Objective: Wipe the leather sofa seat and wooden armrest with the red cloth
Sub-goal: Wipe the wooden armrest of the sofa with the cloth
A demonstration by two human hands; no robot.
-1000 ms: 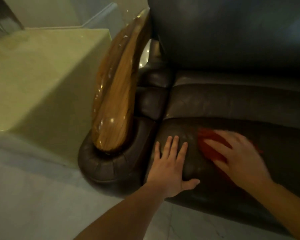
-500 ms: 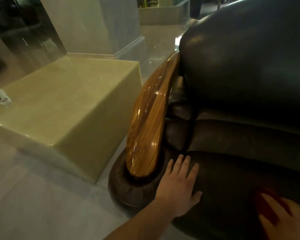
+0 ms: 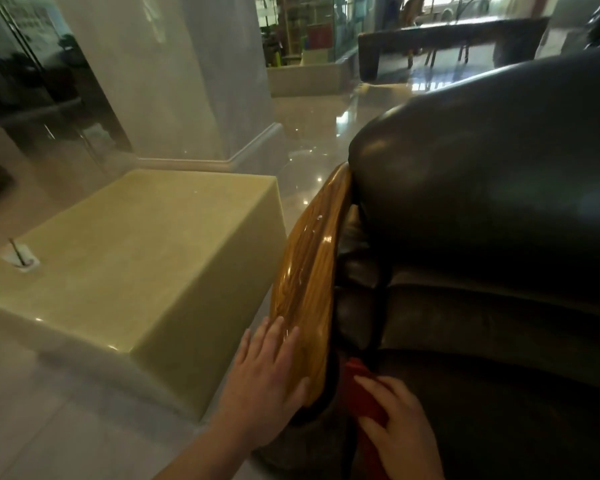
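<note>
Armrest (image 3: pixel 307 289) is running lengthwise away just left of your right hand (image 3: pixel 400 433), whose grip is pressing the red cloth (image 3: pixel 357 393) onto the seat (image 3: pixel 499 393); your left hand (image 3: pixel 264 386) is resting spread on the wood.

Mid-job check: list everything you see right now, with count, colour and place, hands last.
sofa: one, dark brown leather, right half of view
wooden armrest: one, glossy golden brown, along the sofa's left side
red cloth: one, red, on the seat edge beside the armrest's front end
stone block: one, pale yellow-green, on the floor left of the armrest
column: one, pale grey, behind the block
bench: one, dark, far background
left hand: flat, fingers spread, on the armrest's front end
right hand: pressing the cloth
</note>
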